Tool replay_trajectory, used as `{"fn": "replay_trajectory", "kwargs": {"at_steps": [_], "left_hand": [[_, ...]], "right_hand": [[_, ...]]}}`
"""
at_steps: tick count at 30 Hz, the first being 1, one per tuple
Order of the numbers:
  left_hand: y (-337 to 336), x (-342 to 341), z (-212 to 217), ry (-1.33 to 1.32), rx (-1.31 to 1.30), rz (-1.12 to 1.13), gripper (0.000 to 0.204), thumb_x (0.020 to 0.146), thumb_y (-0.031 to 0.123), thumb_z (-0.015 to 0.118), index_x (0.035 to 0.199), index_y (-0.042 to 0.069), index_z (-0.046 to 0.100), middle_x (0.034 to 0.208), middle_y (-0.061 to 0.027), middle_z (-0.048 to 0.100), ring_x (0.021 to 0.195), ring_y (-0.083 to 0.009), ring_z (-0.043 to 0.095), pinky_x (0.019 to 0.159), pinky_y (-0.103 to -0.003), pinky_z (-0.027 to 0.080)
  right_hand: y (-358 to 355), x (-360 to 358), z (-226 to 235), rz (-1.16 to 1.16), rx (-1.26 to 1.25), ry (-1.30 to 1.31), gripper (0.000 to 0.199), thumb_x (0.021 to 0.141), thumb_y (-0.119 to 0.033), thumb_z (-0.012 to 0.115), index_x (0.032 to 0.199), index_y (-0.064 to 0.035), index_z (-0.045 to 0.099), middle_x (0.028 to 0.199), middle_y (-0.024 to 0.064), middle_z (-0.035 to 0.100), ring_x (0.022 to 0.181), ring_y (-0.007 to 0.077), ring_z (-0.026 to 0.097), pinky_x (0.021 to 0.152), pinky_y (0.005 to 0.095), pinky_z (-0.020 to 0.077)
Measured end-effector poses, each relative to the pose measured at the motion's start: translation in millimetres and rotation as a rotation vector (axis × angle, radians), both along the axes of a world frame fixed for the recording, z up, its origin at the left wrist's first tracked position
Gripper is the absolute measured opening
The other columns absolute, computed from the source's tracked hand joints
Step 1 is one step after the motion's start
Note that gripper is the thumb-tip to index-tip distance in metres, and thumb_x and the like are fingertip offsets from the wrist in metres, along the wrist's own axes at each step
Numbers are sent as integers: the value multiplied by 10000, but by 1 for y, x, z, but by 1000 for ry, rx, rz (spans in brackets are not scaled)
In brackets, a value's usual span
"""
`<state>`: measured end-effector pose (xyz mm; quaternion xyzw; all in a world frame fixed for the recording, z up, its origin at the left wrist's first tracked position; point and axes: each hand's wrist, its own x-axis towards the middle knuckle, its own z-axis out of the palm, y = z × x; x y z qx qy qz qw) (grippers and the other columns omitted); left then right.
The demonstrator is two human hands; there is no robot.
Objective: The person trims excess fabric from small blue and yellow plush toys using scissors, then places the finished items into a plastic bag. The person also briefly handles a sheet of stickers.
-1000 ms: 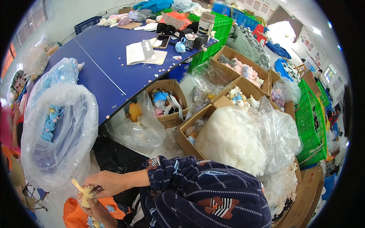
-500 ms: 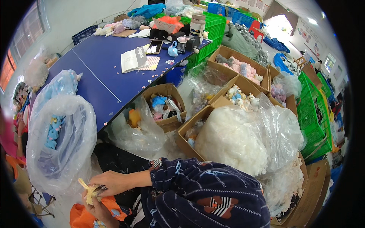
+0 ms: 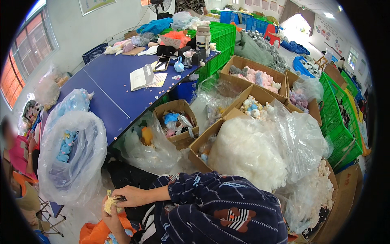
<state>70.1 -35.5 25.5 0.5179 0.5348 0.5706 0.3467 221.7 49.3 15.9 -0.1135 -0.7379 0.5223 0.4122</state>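
Note:
My left hand (image 3: 110, 219) is closed around a small pale yellow plush piece (image 3: 108, 204), low at the left in front of my body. A narrow part of the piece sticks up above my fingers. My right hand (image 3: 131, 196) reaches in from the right, gripping a slim dark metal tool (image 3: 120, 199) whose exact kind I cannot make out. The tool's end meets the plush piece, and the fingers partly hide it. Beneath my hands lies an orange bag (image 3: 94, 232) with blue and yellow plush pieces by it.
A clear plastic bag (image 3: 87, 162) with blue plush pieces stands left of my hands. Beyond is a blue table (image 3: 103, 87) with a booklet, phone and jar. Cardboard boxes (image 3: 209, 152), a big bag of white stuffing (image 3: 248, 152) and green crates (image 3: 339, 126) crowd the right. Another person (image 3: 22, 152) sits far left.
The view has tilted up slightly, showing more wall and the person at left. The plush piece has turned in my left hand, its narrow part now pointing more upright. Both hands still hold their things.

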Motion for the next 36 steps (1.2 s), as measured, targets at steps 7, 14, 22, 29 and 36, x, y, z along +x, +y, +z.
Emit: {"fn": "replay_trajectory", "kwargs": {"at_steps": [7, 14, 22, 29, 36], "left_hand": [[-4, -2, -3, 58, -88, -32, 398, 862, 149, 526, 1175, -84, 447, 1042, -136, 564, 906, -174, 562, 781, -263, 450], [-9, 23, 13, 108, 68, -33, 351, 878, 143, 503, 1151, -74, 468, 1005, -119, 571, 883, -164, 561, 754, -253, 453], [-12, 42, 28, 110, 100, -91, 362, 879, 166, 512, 1157, -62, 463, 987, -100, 567, 852, -140, 556, 731, -235, 450], [-13, 43, 34, 195, 36, -99, 392, 870, 160, 509, 1190, -57, 448, 1006, -103, 567, 857, -142, 561, 725, -238, 458], [-13, 49, 34, 128, 97, -124, 392, 865, 147, 515, 1194, -56, 447, 1018, -106, 570, 879, -148, 560, 747, -241, 453]], "right_hand": [[-18, 19, 16, -44, 51, 30, 341, 754, -137, 621, 1031, 23, 503, 873, 176, 587, 799, 303, 587, 703, 332, 454], [-29, 31, 18, -110, 101, 18, 334, 749, -114, 614, 1036, 17, 504, 892, 167, 579, 806, 318, 579, 688, 348, 451], [-32, 43, 17, -166, 157, 53, 351, 731, -84, 611, 1052, 5, 502, 897, 149, 565, 808, 306, 568, 688, 345, 445], [-34, 49, 18, -203, 221, 31, 397, 727, -76, 612, 1102, -17, 497, 936, 131, 556, 837, 298, 557, 697, 350, 445], [-34, 52, 22, -184, 138, 76, 373, 726, -77, 621, 1070, -27, 486, 888, 124, 574, 802, 274, 579, 681, 338, 450]]}}
